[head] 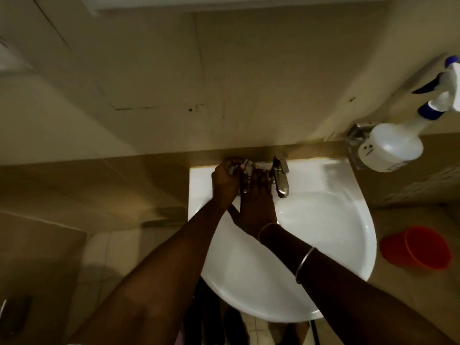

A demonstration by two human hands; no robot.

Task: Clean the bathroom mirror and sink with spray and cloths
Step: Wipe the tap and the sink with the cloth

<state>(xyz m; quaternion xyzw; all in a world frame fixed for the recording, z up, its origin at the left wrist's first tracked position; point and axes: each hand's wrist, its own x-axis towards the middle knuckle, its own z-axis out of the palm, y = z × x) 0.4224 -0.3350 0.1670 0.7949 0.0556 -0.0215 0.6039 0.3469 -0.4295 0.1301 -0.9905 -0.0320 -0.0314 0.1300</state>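
Note:
A white sink (343,220) hangs on the tiled wall below me. At its back rim, left of the chrome tap (282,178), both hands meet on a small grey cloth (245,166). My left hand (224,183) grips the cloth's left end against the rim. My right hand (257,195) holds the cloth's right part beside the tap base, fingers curled on it. A white spray bottle (393,145) with a blue and white trigger head stands in a metal holder at the upper right. The mirror's lower edge (224,3) shows at the top.
An orange bucket (418,247) lies on the floor right of the sink. A metal wall holder (356,138) carries the spray bottle. Beige tiled wall fills the upper view; tiled floor and a dark object sit under the sink.

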